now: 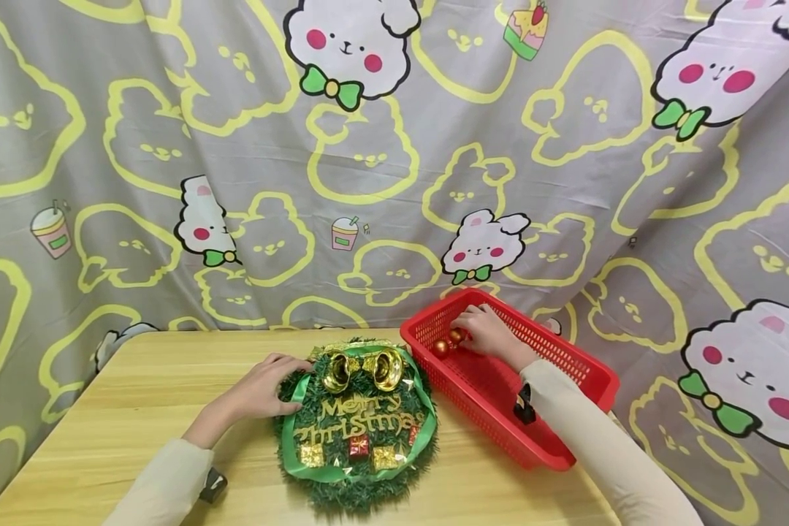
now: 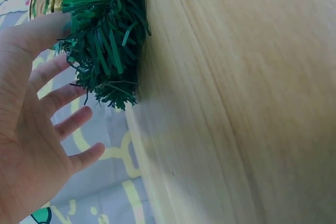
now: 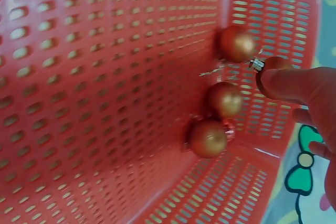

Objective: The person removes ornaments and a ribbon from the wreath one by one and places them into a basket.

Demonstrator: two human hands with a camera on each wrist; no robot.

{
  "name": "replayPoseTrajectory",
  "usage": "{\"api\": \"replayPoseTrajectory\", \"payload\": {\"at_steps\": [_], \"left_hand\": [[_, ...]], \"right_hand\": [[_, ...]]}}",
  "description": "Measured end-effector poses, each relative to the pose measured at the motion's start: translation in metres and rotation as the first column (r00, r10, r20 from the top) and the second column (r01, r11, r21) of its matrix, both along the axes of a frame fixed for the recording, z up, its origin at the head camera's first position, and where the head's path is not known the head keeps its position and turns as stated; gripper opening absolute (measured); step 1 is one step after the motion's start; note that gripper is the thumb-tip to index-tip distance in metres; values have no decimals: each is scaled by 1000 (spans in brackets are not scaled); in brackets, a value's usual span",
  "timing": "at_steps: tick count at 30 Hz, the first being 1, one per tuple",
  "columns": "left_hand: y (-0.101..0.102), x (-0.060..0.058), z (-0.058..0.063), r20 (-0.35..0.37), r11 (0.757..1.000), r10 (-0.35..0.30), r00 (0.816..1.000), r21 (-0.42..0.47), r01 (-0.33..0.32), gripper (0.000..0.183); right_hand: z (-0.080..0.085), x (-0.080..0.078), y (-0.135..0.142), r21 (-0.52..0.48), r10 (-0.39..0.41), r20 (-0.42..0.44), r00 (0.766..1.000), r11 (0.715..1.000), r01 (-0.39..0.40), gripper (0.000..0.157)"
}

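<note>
A green tinsel wreath (image 1: 361, 493) with gold bells, a green ribbon and gold "Merry Christmas" lettering lies on the table. My left hand (image 1: 269, 387) rests at its left edge. In the left wrist view the thumb and fingers (image 2: 73, 121) are spread and fairly straight around the tinsel (image 2: 107, 40). Inside the red basket (image 1: 493, 424), my right hand (image 1: 489, 332) pinches a gold Christmas ball (image 3: 277, 63) with a silver cap. Other gold balls (image 3: 208, 138) lie in the basket beneath it. A small red shiny thing (image 3: 229, 129), partly hidden, sits among them.
The wooden table (image 1: 171, 365) has its back edge close to a grey patterned curtain (image 1: 263, 161). The basket stands angled to the right of the wreath, its perforated walls rising around the right hand.
</note>
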State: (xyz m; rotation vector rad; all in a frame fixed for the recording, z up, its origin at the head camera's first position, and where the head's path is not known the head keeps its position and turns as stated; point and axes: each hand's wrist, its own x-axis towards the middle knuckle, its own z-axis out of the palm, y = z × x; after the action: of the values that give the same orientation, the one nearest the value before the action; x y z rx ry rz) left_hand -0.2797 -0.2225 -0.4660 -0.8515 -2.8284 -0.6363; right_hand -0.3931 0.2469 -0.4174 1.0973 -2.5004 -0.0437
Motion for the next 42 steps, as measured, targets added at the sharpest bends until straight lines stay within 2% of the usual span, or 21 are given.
{"api": "replayPoseTrajectory", "payload": {"at_steps": [13,17,22,29,33,38,40,42], "left_hand": [[1,0,-1,2,1000,1,1000,7,-1,64],[2,0,-1,8,1000,4,1000,14,-4,64],[1,0,-2,5,1000,3,1000,15,-3,64],[1,0,-2,8,1000,1,1000,23,-1,64],[1,0,-2,4,1000,4,1000,15,-4,64],[1,0,-1,-7,1000,3,1000,7,-3,64],[1,0,-1,-6,1000,3,1000,9,-2,64],[1,0,-1,-4,1000,3,1000,11,-3,64]], "right_hand": [[-19,-5,-2,153,23,-93,995,988,-9,36],[-20,-3,-2,174,23,-86,996,985,-7,36],[-21,-1,-2,180,-18,-31,999,983,23,35],[-23,1,-3,190,-38,-7,999,981,39,36],[-24,0,-2,175,-14,-28,1000,984,19,37],[-30,-3,2,149,63,-111,992,988,-46,40],[-32,-3,3,143,80,-122,989,988,-62,41],[-32,-3,3,142,75,-97,992,988,-61,42]]}}
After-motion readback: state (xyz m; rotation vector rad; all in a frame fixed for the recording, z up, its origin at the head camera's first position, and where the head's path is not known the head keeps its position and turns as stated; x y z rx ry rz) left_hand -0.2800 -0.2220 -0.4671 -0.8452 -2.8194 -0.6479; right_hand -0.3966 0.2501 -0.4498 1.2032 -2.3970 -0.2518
